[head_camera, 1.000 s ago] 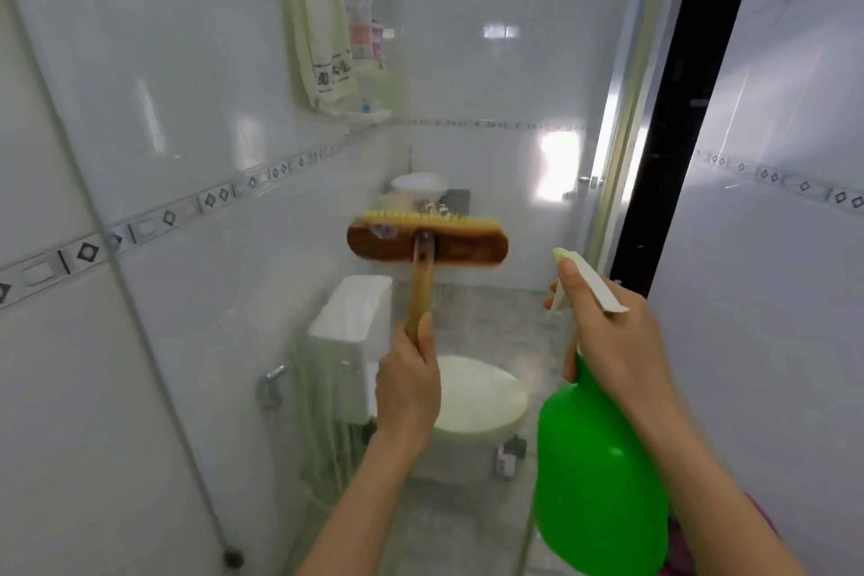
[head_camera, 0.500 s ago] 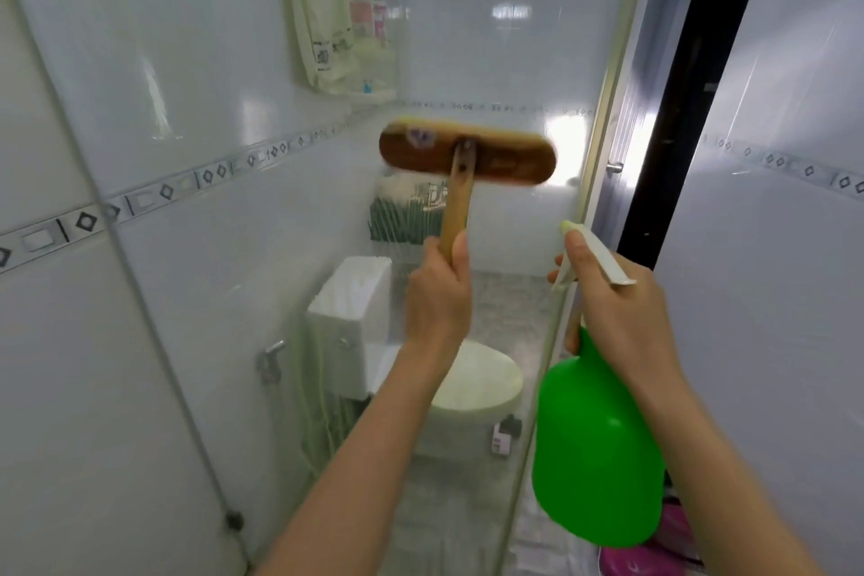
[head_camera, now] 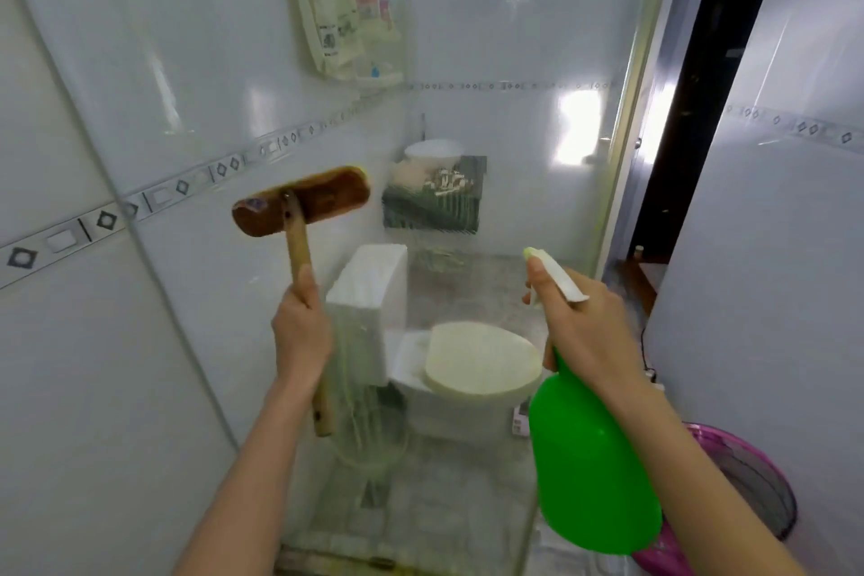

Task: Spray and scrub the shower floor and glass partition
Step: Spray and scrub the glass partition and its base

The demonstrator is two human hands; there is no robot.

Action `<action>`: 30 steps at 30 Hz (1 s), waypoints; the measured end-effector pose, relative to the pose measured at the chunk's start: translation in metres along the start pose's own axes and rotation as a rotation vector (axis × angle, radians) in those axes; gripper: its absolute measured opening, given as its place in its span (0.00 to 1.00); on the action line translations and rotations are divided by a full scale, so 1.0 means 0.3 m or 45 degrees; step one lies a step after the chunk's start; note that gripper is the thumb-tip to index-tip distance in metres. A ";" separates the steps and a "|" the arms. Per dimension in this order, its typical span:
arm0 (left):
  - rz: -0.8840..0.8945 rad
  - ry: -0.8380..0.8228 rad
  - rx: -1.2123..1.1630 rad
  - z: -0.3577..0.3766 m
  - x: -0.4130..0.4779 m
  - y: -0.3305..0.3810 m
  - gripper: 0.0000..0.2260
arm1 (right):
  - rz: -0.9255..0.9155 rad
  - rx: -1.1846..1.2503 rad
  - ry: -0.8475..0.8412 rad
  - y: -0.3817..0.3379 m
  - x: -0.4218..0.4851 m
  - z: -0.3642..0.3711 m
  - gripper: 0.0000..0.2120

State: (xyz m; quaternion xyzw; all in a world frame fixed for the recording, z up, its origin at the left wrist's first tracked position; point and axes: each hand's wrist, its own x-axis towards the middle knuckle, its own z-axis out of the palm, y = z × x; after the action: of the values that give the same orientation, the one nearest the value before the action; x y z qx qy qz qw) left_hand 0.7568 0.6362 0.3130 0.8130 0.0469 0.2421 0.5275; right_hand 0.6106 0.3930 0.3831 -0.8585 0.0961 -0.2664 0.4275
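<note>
My left hand [head_camera: 301, 332] grips the wooden handle of a scrub brush [head_camera: 303, 203]. Its brown head is tilted, pressed bristles-first against the glass partition [head_camera: 514, 182] at about chest height, left of centre. My right hand [head_camera: 586, 332] holds the neck of a green spray bottle [head_camera: 590, 463], fingers round the white trigger, nozzle facing the glass. The bottle hangs at the lower right, close to the glass's metal edge frame. Through the wet glass I see the grey marbled floor [head_camera: 435, 510].
Behind the glass stand a white toilet [head_camera: 472, 365] with its cistern, a small sink and a green basket. A towel [head_camera: 327, 0] and shelf bottles hang on the left tiled wall. A pink basin [head_camera: 743, 482] sits at lower right; a dark doorway [head_camera: 701, 84] opens right.
The brush has come down and to the left on the glass, its head now tilted. My right hand and the spray bottle stayed nearly in place.
</note>
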 end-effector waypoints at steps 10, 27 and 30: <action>-0.179 -0.004 -0.147 -0.243 0.160 -0.162 0.22 | 0.111 0.117 0.002 -0.043 0.035 0.292 0.28; 0.343 -0.154 0.012 -0.124 0.173 -0.196 0.17 | 0.003 0.047 0.166 -0.194 0.092 0.427 0.25; 0.213 -0.291 0.122 -0.093 0.065 -0.344 0.18 | 0.014 0.016 0.175 -0.195 0.087 0.431 0.26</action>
State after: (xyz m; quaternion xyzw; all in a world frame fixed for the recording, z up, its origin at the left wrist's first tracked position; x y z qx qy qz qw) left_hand 0.7801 0.7111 0.2380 0.8606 -0.0698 0.1887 0.4679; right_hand 0.6986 0.5070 0.3753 -0.8349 0.1281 -0.3230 0.4268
